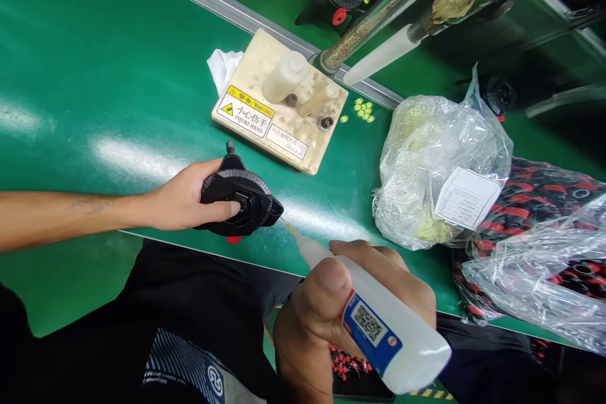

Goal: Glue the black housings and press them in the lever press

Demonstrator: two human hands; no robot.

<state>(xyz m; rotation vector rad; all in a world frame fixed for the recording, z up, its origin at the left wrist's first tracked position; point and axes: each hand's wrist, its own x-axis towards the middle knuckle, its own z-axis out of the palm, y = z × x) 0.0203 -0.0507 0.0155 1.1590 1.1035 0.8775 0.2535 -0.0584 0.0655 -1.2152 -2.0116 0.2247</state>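
Note:
My left hand [184,199] is closed round a black part with a graduated dial [237,189], its thumb pressed on the middle. A small black knob sticks out at the part's top, and a red knob [233,240] shows underneath. My right hand [312,309] grips a translucent white squeeze bottle [416,353] with a blue label and QR code. The bottle is tilted, its thin needle tip pointing at the narrow right end of the black part. Whether the tip touches the part I cannot tell.
Beyond my hands stands a cream press base [255,69] with warning labels, a metal post [353,44] and a white handle [379,57]. Small yellow-green discs [364,111] lie beside it. To the right are a clear plastic bag [426,158] and bagged black-and-red parts [534,202].

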